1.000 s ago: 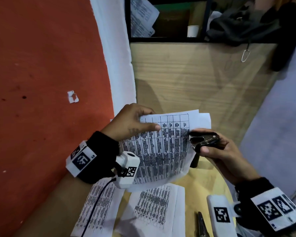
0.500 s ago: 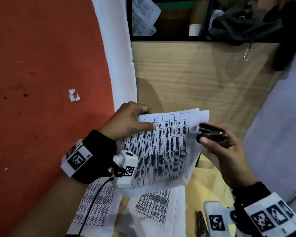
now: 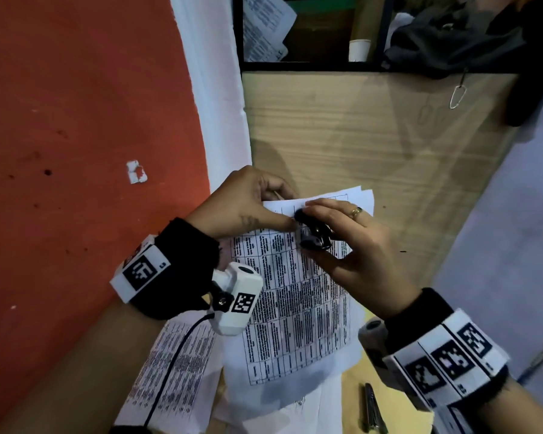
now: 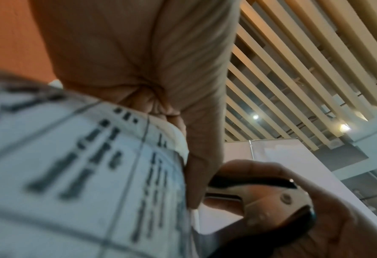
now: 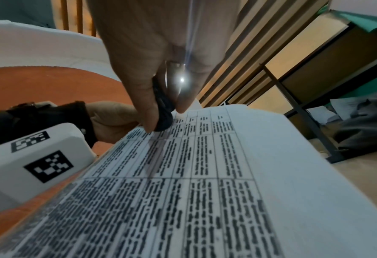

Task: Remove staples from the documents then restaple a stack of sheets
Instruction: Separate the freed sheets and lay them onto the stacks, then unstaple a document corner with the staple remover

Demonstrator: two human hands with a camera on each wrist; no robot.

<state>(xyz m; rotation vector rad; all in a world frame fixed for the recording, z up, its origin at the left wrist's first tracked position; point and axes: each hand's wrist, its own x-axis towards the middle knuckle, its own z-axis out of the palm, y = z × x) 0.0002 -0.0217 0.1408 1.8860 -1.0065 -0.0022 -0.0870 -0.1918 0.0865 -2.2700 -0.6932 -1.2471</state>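
Two sheets at least make up the stapled document (image 3: 298, 296), held up off the desk (image 3: 373, 145) with its top-left corner pinched between the left hand (image 3: 245, 205) thumb and fingers. A second ago the right hand (image 3: 351, 245) had the black staple remover (image 3: 314, 236) off at the right edge; now it's squeezing it between thumb and fingers right at that pinched corner, so the pull looks about to happen, though I can't see the staple itself. More printed pages (image 3: 170, 364) lie underneath, plus a pen-like thing (image 3: 372, 408).
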